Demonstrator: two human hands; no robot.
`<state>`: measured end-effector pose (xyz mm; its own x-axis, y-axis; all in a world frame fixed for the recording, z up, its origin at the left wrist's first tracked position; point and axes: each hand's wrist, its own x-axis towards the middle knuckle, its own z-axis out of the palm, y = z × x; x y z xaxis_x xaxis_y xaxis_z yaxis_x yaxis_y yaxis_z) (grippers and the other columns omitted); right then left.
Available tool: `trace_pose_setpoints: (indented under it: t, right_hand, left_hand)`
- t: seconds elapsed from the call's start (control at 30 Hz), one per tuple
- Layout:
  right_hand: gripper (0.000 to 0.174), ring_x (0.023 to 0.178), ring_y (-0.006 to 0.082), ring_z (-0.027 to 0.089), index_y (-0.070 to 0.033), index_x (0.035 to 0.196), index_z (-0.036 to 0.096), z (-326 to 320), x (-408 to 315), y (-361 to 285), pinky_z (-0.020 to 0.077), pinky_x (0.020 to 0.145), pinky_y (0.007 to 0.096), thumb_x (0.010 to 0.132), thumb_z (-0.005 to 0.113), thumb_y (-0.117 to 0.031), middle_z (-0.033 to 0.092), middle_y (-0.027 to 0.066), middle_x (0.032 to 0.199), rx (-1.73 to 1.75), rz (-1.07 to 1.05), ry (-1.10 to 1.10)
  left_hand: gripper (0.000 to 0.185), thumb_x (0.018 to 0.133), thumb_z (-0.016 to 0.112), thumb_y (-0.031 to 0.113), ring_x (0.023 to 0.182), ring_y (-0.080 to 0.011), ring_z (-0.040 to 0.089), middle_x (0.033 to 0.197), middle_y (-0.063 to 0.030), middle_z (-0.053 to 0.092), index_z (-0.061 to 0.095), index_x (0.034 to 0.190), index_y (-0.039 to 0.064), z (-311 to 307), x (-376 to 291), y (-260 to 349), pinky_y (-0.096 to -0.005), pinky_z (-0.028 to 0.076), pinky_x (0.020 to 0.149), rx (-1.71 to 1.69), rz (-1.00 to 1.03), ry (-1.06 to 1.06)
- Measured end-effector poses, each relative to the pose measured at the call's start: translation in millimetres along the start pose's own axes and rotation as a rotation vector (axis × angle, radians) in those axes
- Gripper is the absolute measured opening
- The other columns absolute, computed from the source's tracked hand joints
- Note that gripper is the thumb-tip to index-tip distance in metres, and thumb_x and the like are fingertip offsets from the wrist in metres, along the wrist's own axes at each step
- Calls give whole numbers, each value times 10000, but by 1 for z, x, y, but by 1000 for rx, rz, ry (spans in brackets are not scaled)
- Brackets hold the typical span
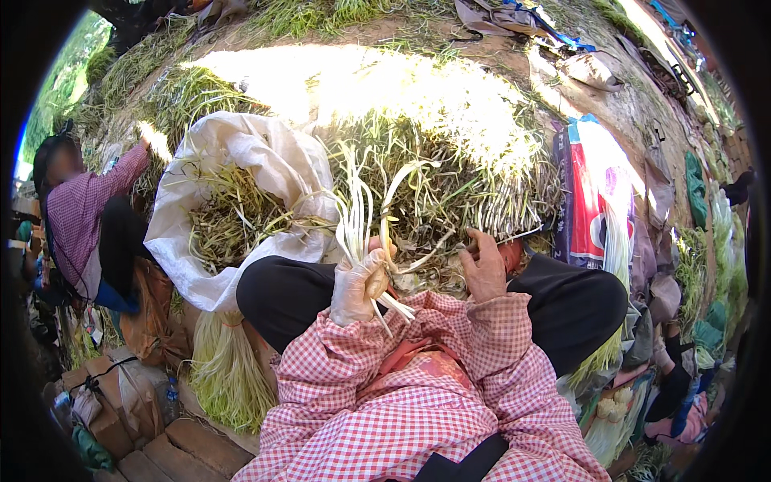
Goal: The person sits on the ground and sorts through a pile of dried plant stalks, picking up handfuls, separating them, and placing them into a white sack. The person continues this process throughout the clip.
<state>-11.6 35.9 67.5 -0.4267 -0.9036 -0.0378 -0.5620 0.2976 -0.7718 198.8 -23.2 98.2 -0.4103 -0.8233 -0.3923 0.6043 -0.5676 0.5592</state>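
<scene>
My left hand point(359, 289), in a thin translucent glove, is closed around a small bunch of white-stemmed shoots point(354, 223), which look like blanched garlic chives. Their stems stick out above and below the fist. A curled yellowish leaf point(385, 223) rises beside the bunch. My bare right hand point(486, 271) is by my right knee, thumb and fingers apart, with nothing visible in its grasp. It lies at the near edge of a large heap of loose green and white shoots point(446, 175), partly in glaring sunlight.
An open white sack point(241, 138) at my left holds withered leaves point(241, 205). A tied chive bundle point(232, 373) lies below it. On my right, long pale stalks point(615, 241) lie over a printed bag point(578, 205). Another person point(90, 211) sits at far left near bricks point(174, 452).
</scene>
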Motion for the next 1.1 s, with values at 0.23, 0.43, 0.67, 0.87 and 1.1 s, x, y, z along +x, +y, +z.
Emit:
trace_pose_setpoints:
  t: [0.23,0.43,0.67,0.87,1.1]
  right_hand:
    - [200,742,72,486,-33,1003,574,28,-5,-43,412,622,238,854,599,-164,508,-11,863,728,-1,-413]
    - [72,749,104,569,-32,871,551,27,-5,-44,456,647,230,851,567,-99,597,31,804,1150,237,-301]
    - [173,784,165,591,-54,1022,521,-8,0,-38,494,642,273,851,540,-64,602,65,896,1660,318,-160]
    - [225,689,108,559,-26,1057,514,4,0,-51,486,575,233,840,570,-33,571,35,829,1313,280,-165]
    - [469,858,183,559,-29,1212,417,15,5,-47,455,786,328,854,578,-287,573,100,992,617,-208,-453]
  left_hand:
    - [151,826,592,49,368,-30,395,641,-49,585,605,969,2,4,0,-15,-158,293,334,207,-3,96]
    - [121,837,574,43,350,-31,371,711,-70,630,588,957,33,-6,5,-14,-170,254,314,75,130,224]
    - [196,820,590,21,379,-13,381,818,-51,648,601,1013,56,-5,13,-7,-153,273,323,199,268,337]
    - [263,751,674,-5,640,-43,536,861,-22,643,616,1007,9,23,-2,-13,-162,421,556,436,227,171]
    - [164,800,659,75,620,-58,565,812,-44,645,618,954,35,26,-1,-12,-166,443,543,347,123,86]
